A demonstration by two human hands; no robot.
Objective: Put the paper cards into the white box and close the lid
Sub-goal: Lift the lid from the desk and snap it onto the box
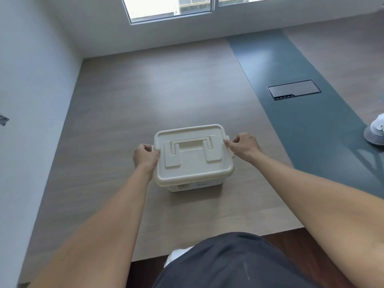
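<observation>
- Head view shows me the cream-white rectangular plastic box (194,182) standing on the pale wood-grain table (124,100), nearer the table's front edge than its far edge and well clear of both side edges.
- Its lid (193,154) sits flat on top with the flat carry handle (190,149) folded down into its recess.
- I see my left hand (145,155) curled against the box's left side, fingertips (155,151) pinching the small clasp at the lid edge.
- My right hand (245,146) does the same on the right side, fingers (228,143) gripping that side's clasp.
- I cannot tell whether either clasp is snapped down.
- No paper cards show outside the box; its inside is hidden.
- A dark grey strip (301,121) runs along the table's right part, with a black rectangular hatch (294,89) set in it.
</observation>
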